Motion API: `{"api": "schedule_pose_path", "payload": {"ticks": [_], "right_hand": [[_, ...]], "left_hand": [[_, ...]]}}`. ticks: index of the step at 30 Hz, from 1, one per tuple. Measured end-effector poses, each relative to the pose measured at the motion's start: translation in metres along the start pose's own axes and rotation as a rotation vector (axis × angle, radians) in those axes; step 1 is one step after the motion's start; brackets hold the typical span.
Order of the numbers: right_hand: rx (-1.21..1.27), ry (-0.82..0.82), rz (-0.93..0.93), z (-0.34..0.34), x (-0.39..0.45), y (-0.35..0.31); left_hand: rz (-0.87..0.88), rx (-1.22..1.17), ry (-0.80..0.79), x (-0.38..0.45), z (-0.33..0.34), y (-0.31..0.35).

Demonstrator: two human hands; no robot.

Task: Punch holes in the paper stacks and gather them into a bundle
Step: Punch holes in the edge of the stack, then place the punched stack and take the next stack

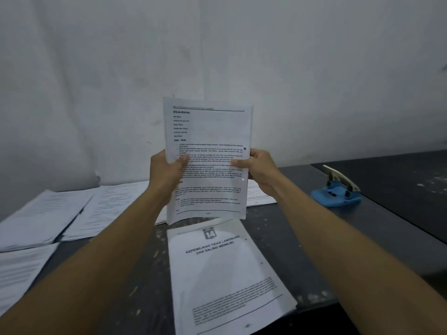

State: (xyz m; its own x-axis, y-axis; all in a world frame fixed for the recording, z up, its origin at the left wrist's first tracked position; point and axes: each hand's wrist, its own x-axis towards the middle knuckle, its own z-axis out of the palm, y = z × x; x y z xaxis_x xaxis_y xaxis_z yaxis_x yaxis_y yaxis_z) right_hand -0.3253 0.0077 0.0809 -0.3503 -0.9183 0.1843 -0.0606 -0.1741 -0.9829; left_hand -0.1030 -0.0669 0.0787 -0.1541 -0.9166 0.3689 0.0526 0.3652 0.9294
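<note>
A thin stack of printed pages (210,131) stands upright in the air above the dark table (278,226). My left hand (167,170) grips its left edge and my right hand (260,169) grips its right edge, thumbs on the front page. Punched holes show along the stack's right margin. Directly below it lies another paper stack (227,274) with a chapter title page on top. A blue hole punch (336,191) with a pale lever sits on the table to the right, apart from both hands.
Several more paper stacks (48,218) are spread over the table's left side, and one more stack (260,194) lies behind my right wrist. A grey wall rises close behind. A second dark surface (399,189) adjoins on the right.
</note>
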Motion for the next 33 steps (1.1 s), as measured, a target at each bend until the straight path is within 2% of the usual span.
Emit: {"api": "schedule_pose_path", "payload": {"ticks": [16, 23, 28, 33], "right_hand": [[-0.042, -0.111, -0.075, 0.165, -0.047, 0.014], [-0.092, -0.163, 0.025, 0.194, -0.064, 0.054], [-0.11, -0.167, 0.082, 0.203, -0.063, 0.048], [-0.244, -0.191, 0.19, 0.211, -0.065, 0.045]], "left_hand": [[-0.039, 0.101, 0.219, -0.054, -0.163, -0.006], [-0.071, 0.187, 0.221, -0.078, -0.194, -0.036], [-0.091, 0.283, 0.239, -0.07, -0.207, -0.023], [-0.266, 0.476, 0.213, -0.065, -0.225, -0.019]]}}
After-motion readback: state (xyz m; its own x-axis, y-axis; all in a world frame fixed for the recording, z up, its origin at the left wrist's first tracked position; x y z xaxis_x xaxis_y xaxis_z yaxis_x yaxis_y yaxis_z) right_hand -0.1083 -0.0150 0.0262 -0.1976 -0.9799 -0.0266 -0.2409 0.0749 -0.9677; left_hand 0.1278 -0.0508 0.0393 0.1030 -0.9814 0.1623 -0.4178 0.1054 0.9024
